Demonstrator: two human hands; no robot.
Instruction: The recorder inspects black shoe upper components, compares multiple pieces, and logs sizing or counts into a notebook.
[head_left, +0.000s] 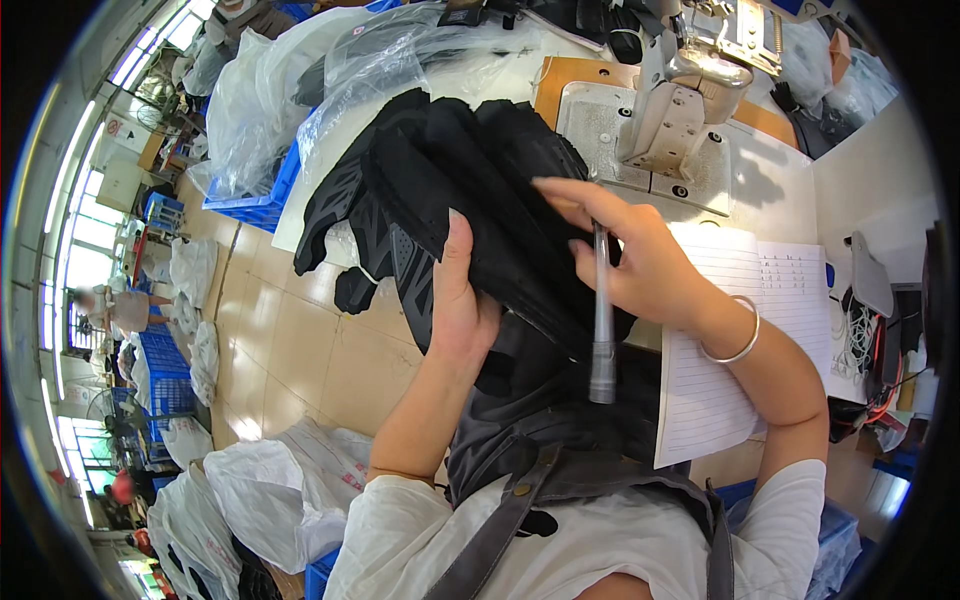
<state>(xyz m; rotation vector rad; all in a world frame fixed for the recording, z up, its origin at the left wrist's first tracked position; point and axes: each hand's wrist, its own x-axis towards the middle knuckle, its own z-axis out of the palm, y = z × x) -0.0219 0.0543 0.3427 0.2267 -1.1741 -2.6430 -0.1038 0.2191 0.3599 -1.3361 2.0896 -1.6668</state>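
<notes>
A stack of black, padded fabric pieces (pixel 430 180), some with a raised pattern, spreads over my lap and the table edge. My left hand (pixel 465 305) grips its near left side, thumb on top and the other fingers hidden underneath. A pen (pixel 602 325) with a clear, greyish end hangs down from my right hand (pixel 640 255), tucked among the curled fingers. Those fingertips reach to the stack's right side, at the edges of the pieces; whether they pinch one, I cannot tell. Under my right forearm lies an open lined notebook (pixel 705 375) with handwriting on one page.
An industrial sewing machine (pixel 665 140) stands on the table beyond my right hand. Clear plastic bags (pixel 265 105) fill a blue crate (pixel 262 205) at the far left. White sacks (pixel 280 485) stand near my left elbow. Cables (pixel 855 340) lie at the right. Another person (pixel 125 310) is distant left.
</notes>
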